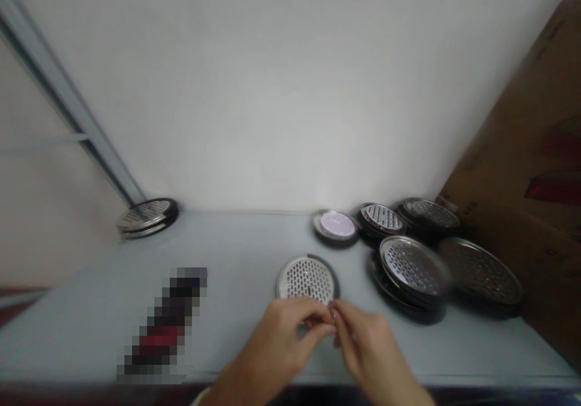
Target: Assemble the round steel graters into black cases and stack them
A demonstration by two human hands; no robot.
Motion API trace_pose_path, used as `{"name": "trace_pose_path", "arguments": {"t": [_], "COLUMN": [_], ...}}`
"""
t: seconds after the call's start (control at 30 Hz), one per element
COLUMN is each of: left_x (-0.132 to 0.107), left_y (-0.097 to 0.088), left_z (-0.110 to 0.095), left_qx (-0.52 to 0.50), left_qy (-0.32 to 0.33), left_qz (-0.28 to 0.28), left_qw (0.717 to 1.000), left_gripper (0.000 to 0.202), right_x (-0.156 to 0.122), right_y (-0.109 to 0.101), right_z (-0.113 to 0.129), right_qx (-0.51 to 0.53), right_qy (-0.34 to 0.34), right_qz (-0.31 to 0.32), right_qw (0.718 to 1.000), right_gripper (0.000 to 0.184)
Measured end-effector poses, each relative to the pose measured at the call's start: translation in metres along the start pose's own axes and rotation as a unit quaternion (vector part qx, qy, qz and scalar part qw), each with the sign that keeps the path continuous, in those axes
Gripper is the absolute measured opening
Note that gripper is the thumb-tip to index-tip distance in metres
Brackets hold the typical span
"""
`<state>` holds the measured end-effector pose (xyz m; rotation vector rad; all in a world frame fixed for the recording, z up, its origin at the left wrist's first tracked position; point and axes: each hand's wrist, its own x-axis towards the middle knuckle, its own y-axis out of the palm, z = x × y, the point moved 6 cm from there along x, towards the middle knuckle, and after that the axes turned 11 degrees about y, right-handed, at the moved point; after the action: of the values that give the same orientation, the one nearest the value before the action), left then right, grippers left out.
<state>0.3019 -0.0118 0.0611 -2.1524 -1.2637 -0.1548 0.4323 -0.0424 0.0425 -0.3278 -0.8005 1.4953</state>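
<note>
My left hand (272, 348) and my right hand (367, 348) meet at the table's near side, fingertips together. Between them is a small shiny piece (333, 315), too small and too hidden to name. Both hands sit at the near rim of a round perforated steel grater disc (306, 279) with a dark rim, lying flat on the table. My fingers hide its lower edge. Farther right and back lie several similar discs, some in stacks, such as the large stack (411, 273). One disc (334, 226) shows a pale pink sheen.
A pixelated, blurred-out upright shape (163, 324) lies left of my hands. A stack of discs (147, 217) stands at the far left corner. A brown cardboard box (521, 152) rises at the right, and a white wall (272, 91) backs the pale table (240, 242).
</note>
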Motion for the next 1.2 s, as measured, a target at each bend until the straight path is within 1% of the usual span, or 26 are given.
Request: {"name": "trace_pose_path", "arguments": {"t": [0.13, 0.2, 0.37, 0.5, 0.7, 0.97, 1.2], "left_x": [0.000, 0.000, 0.000, 0.000, 0.001, -0.003, -0.004], "left_y": [-0.004, -0.005, -0.005, -0.004, 0.000, 0.000, 0.000], "left_z": [-0.003, -0.004, -0.009, -0.012, -0.007, -0.009, -0.010], "left_qx": [0.007, 0.012, 0.008, 0.040, 0.068, 0.092, 0.115], "left_qy": [-0.001, 0.001, 0.000, -0.007, -0.019, 0.011, 0.028], "left_qz": [-0.024, -0.024, 0.005, 0.036, 0.071, 0.062, 0.071], "left_qw": [1.000, 1.000, 1.000, 0.999, 0.995, 0.994, 0.990], "left_gripper": [0.009, 0.011, 0.014, 0.017, 0.025, 0.030, 0.031], "right_x": [-0.001, -0.001, 0.000, 0.000, -0.001, -0.003, -0.005], "right_y": [0.002, 0.003, 0.004, 0.003, 0.003, 0.007, 0.013], "right_z": [0.000, 0.000, 0.001, 0.002, 0.003, 0.001, -0.001], "right_qx": [0.001, 0.003, -0.003, -0.018, -0.034, -0.055, -0.044], "right_qy": [0.006, 0.009, 0.010, 0.000, -0.019, -0.020, -0.003], "right_qz": [-0.002, -0.001, -0.005, -0.013, -0.032, -0.035, -0.015], "right_qw": [1.000, 1.000, 1.000, 1.000, 0.999, 0.998, 0.999], "right_gripper": [0.030, 0.031, 0.032, 0.031, 0.028, 0.026, 0.025]}}
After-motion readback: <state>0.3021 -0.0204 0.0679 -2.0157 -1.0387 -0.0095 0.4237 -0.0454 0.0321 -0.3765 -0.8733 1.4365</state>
